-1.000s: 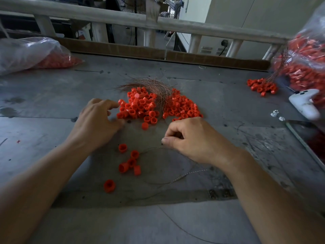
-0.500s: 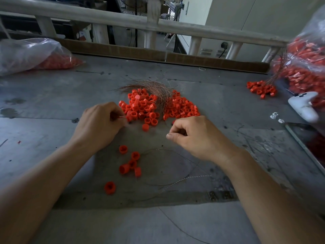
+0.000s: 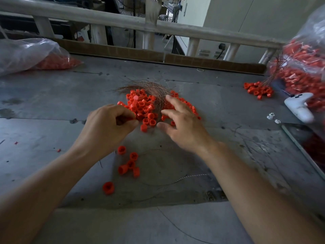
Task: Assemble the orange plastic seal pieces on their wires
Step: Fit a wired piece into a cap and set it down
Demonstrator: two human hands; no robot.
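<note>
**Hands at the seal pile: left pinching, right spread toward the wires**

Left hand (image 3: 109, 125) sits near centre, fingers curled against the thumb. A sliver of orange shows in the pinch, so I read it as holding one seal piece (image 3: 125, 119), ready for threading. Right hand (image 3: 182, 124) is slack and spread, gripping nothing. Its fingertips are over the 1 o'clock side of the pile, and I judge it is going for a wire.

Everything lies on the grey table (image 3: 52, 106). At 2 to 3 o'clock a big clear bag (image 3: 309, 55) bulges with orange parts, wire ends poking out. It is probably the finished stock, parked out of the way. A flatter bag (image 3: 26, 53) lies at 10 o'clock.

The pile of orange seal pieces (image 3: 144, 108) sits at 12 o'clock, just beyond both hands. The copper wire bundle (image 3: 151, 87) is fanned across its far edge, so both parts are one reach away. A smaller cluster (image 3: 258, 89) with wires sits at 2 o'clock beside a white controller (image 3: 299, 108). Loose pieces (image 3: 130, 164) are scattered at 6 o'clock, and a thin wire (image 3: 184, 177) curls near them.

The pinch hides most of the held piece, and the right palm covers part of the pile. The frame edge cuts off the big bag. I cannot tell whether the loose pieces are strung on that faint wire.
</note>
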